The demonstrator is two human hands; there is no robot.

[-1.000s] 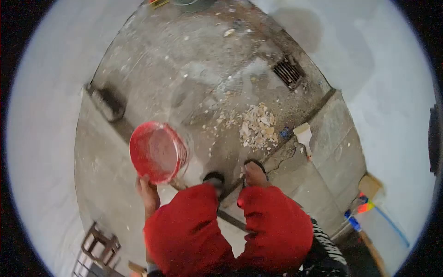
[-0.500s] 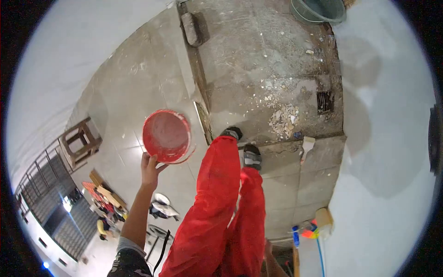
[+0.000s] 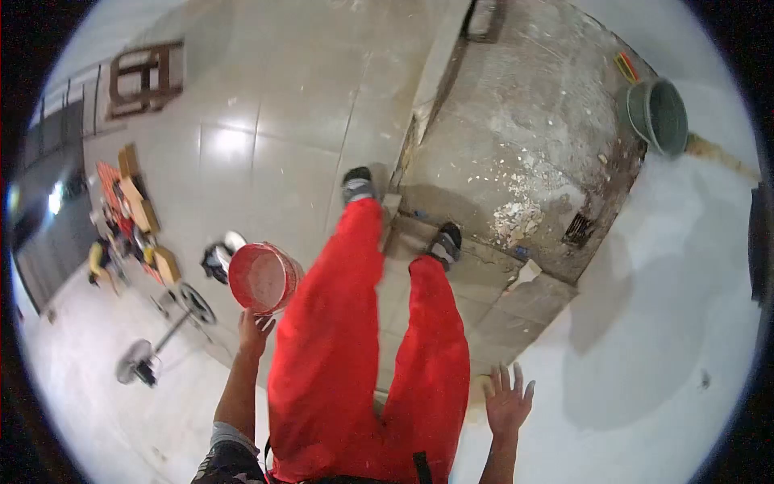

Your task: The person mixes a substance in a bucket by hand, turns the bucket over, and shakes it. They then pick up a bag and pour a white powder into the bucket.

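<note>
A red bucket [image 3: 264, 278] with greyish residue inside hangs at the left of my red trousers. My left hand [image 3: 255, 329] grips its near rim, with fingers bent over the edge. On the other side of my legs, my right hand [image 3: 508, 401] is raised with its fingers spread and holds nothing. It is beside the white wall. A pale scraper-like piece [image 3: 525, 275] lies on the floor ledge above my right hand.
Broken chips [image 3: 517, 219] lie near a floor drain [image 3: 577, 229]. A green bucket [image 3: 666, 117] stands by the right wall. A raised sill [image 3: 435, 73] divides the floor. At left are a wooden stool [image 3: 145, 79], a fan [image 3: 135, 361] and a person [image 3: 98, 260].
My view has turned, and the red bucket in my left hand now appears lower, closer to my leg. My right hand has come up into view with fingers spread. My feet have moved apart.
</note>
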